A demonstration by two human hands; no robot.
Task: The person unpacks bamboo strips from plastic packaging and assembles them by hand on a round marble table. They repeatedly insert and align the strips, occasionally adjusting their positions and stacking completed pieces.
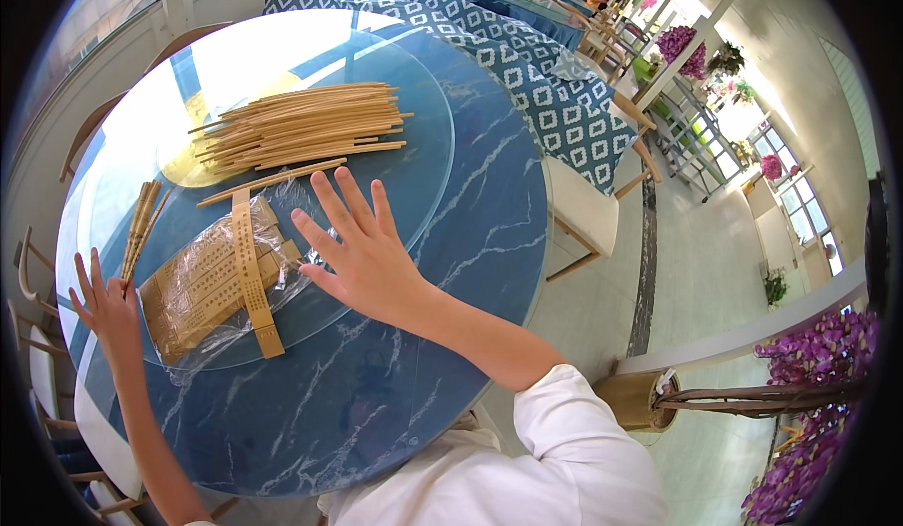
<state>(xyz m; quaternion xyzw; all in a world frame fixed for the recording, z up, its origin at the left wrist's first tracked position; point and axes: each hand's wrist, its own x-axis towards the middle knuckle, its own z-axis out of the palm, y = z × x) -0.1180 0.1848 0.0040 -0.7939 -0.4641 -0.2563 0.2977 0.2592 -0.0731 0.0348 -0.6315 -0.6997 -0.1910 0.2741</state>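
Note:
My right hand point(362, 258) hovers over the round table with its fingers spread, empty. Its thumb side is nearest a crumpled clear plastic bag point(306, 208). In and under that plastic lies a stack of printed kraft paper sleeves point(193, 286), and one long sleeve point(251, 272) lies across it. At the left, my left hand point(111, 311) is open with fingers apart, beside the lower end of a small bunch of chopsticks in paper sleeves point(139, 230). A large pile of bare wooden chopsticks point(301, 126) lies farther back, with a few loose chopsticks point(273, 183) in front.
A glass turntable point(428, 168) covers much of the blue marbled table point(376, 404). Wooden chairs point(583, 211) stand around it. Tables with patterned cloths point(564, 103) are behind. A pot point(635, 399) with purple flowers point(814, 432) stands at the right.

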